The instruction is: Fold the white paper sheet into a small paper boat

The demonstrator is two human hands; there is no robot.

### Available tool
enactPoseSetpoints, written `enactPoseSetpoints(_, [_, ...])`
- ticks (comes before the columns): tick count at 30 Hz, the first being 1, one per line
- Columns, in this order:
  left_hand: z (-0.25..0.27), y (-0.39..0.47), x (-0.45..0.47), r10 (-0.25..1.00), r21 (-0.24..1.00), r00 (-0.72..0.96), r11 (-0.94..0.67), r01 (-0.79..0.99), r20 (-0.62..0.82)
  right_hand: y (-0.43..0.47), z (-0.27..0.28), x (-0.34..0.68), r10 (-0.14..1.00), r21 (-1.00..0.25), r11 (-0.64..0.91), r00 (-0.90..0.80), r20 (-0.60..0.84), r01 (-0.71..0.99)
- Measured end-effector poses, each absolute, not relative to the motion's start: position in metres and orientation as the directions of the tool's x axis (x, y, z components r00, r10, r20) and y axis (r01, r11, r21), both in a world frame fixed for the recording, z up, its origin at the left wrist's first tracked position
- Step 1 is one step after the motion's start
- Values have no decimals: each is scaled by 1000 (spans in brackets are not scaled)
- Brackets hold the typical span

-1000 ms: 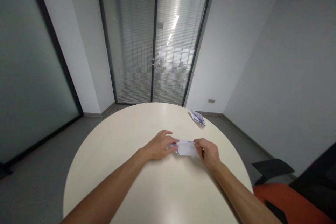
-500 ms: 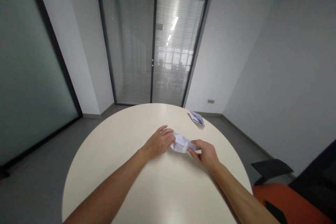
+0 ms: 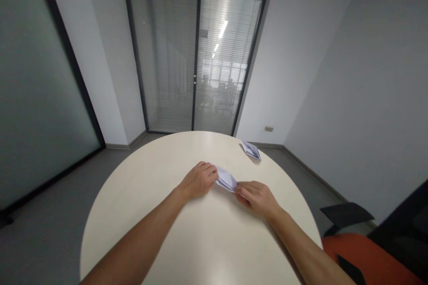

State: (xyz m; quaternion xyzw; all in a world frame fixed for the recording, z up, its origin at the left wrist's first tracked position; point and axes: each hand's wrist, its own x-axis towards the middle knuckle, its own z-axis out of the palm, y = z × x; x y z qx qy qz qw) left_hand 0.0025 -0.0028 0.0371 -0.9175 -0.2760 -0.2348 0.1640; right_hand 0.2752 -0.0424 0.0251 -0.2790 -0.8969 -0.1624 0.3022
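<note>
Between my hands is a folded white paper, narrow and layered, held just over the round table. My left hand grips its left end with the fingers closed on it. At the right end, my right hand pinches the paper's corner. My fingers hide both ends of it. Farther back, near the table's far right edge, lies a second folded white paper, with no hand touching it.
An orange chair with a black armrest stands close by the table's right side. Beyond the far edge is a glass door with blinds. A wall socket sits low on the far wall.
The paper between my hands has gone from a wider, opened-out shape to a flatter, narrower one. My right hand has shifted slightly left and turned its knuckles up; my left moved slightly left.
</note>
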Motion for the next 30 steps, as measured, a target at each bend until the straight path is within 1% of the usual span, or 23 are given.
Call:
enactPoseSetpoints(3, [37, -3, 1, 489, -137, 715, -771, 623, 500, -40, 25, 271, 403, 104, 816, -689, 602, 568])
enactPoseSetpoints(7, [34, -7, 1, 551, -41, 708, -776, 630, 442, -37, 25, 271, 507, 32, 773, -648, 569, 633])
enactPoseSetpoints(10, [28, -7, 2, 599, 15, 689, -760, 650, 408, -36, 23, 274, 571, -39, 734, -585, 576, 678])
enactPoseSetpoints(14, [21, -1, 1, 629, 39, 688, -748, 663, 363, -34, 17, 278, 670, -77, 614, -467, 578, 785])
enactPoseSetpoints(16, [18, 2, 0, 636, 45, 686, -744, 667, 353, -33, 15, 279, 731, -104, 559, -429, 531, 823])
enactPoseSetpoints(19, [15, 3, -1, 627, 28, 692, -748, 664, 357, -33, 12, 279, 794, -163, 526, -413, 446, 835])
enactPoseSetpoints(21, [15, 3, -2, 621, 17, 693, -749, 662, 366, -32, 11, 279, 801, -197, 537, -422, 425, 820])
enactPoseSetpoints(25, [15, 3, -2, 616, 19, 696, -754, 657, 368, -28, 8, 281, 778, -232, 575, -437, 451, 785])
enactPoseSetpoints(27, [16, 3, -2, 616, 15, 698, -754, 657, 365, -26, 7, 282, 766, -224, 592, -455, 454, 774])
enactPoseSetpoints(30, [15, 4, -1, 620, 23, 696, -753, 658, 362, -24, 5, 284, 753, -177, 598, -473, 457, 781])
